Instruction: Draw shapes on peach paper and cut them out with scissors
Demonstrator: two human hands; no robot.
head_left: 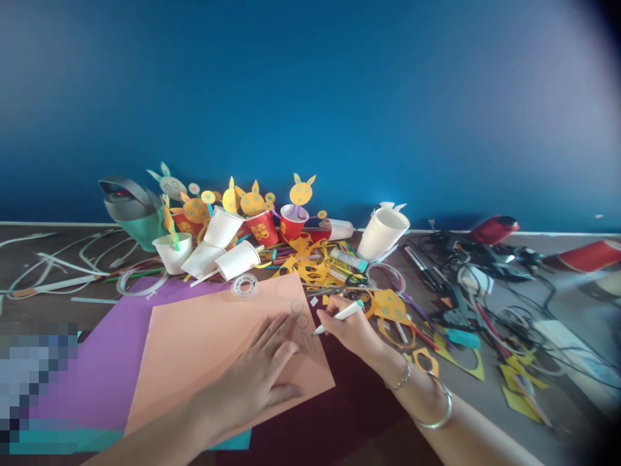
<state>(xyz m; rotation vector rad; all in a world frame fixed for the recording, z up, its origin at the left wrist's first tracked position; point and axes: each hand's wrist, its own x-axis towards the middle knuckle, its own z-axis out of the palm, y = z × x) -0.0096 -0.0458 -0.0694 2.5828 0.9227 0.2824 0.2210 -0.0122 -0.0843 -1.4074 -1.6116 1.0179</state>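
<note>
A: You're gripping the white marker (347, 312) in your right hand (356, 333), its fingers closing in a narrow grip around the barrel.

B: And look at the angle! The marker is slanting, its tip pointing left and near, its green-trimmed end rising to the right and far.

A: That tip is hovering over or touching the peach sheet (194, 343), just inside its right edge; you're not giving us enough of a view to tell which.

B: Your left hand (259, 372) is lying palm down on the sheet, thumb standing apart, holding nothing between its fingers. It's resting left and near of the tip, so your right hand is sitting closer to that edge.

A: Just left of the tip, faint curved outlines are showing, with two small drawn circles (302, 321) lying beyond them, toward the far side.

B: A clear tape roll (235, 288) is sitting on the far edge of the sheet, and the purple paper (97, 362) is peeking out at left. Across the tabletop (480, 414), yellow paper scraps (473, 367) are lying to your right.
</note>
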